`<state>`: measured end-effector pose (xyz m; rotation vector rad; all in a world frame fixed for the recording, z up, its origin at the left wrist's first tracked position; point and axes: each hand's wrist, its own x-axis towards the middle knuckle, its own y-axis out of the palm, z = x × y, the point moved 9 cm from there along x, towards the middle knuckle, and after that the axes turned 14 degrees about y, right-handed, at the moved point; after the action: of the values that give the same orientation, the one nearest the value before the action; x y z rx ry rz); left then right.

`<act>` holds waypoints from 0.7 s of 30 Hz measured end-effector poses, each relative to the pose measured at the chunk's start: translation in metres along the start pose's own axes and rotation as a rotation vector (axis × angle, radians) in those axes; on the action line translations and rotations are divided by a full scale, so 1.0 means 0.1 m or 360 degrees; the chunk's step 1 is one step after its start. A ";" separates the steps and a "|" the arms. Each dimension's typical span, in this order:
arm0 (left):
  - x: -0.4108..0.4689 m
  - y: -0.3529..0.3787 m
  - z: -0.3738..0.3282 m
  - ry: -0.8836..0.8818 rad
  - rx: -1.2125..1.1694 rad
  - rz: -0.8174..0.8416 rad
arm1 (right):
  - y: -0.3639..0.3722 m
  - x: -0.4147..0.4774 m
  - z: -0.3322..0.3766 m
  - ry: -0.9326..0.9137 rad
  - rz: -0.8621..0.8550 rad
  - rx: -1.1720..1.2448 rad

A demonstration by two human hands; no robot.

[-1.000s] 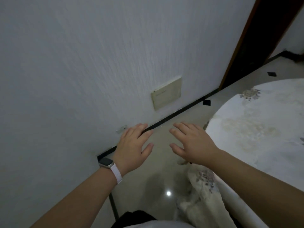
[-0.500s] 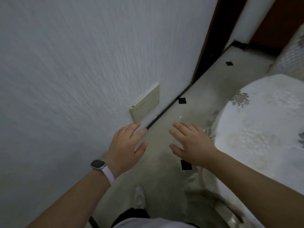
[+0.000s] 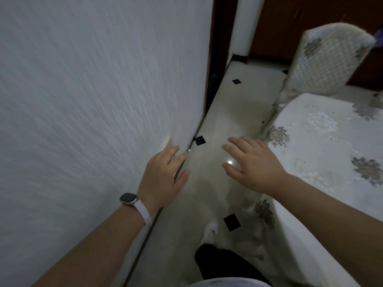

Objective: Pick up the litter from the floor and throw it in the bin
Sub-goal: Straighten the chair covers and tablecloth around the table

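Left hand [image 3: 163,179] and right hand [image 3: 251,162]: both hovering at frame centre, fingers spread, holding nothing. Floor [image 3: 238,104]: running up toward the doorway. Litter and bin: not showing anywhere. Handling and hold point: impossible to judge unseen.

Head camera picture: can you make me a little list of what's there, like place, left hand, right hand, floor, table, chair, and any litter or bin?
place: narrow gap between a white wall and a table
left hand: open, empty, watch on wrist
right hand: open, empty
floor: pale shiny tiles, small black squares
table: flowered cloth
chair: covered back, beyond the table
litter: none clearly visible
bin: not in view
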<state>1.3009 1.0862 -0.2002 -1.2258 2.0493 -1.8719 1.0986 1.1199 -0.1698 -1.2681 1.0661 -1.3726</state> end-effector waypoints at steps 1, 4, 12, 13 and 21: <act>0.12 0.06 0.06 0.0013 -0.0001 0.0036 | 0.06 0.10 -0.08 0.0026 0.0017 0.0003; 0.52 0.20 0.27 0.0045 0.0027 0.0074 | 0.26 0.47 -0.28 0.0100 0.0021 0.0053; 1.89 0.49 0.94 0.0047 0.0105 0.0277 | 0.41 1.83 -0.82 0.0132 -0.0026 0.0247; 2.12 0.52 0.98 0.0071 0.0123 0.0275 | 0.35 1.98 -0.93 0.0139 -0.0052 0.0251; 3.50 0.94 1.01 0.0320 0.0104 0.0305 | 0.12 2.66 -1.95 0.0374 -0.0132 0.0180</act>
<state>1.0795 0.7851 -0.1575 -0.8227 2.0964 -2.0222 0.9022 0.8545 -0.1530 -1.0984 1.0866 -1.6526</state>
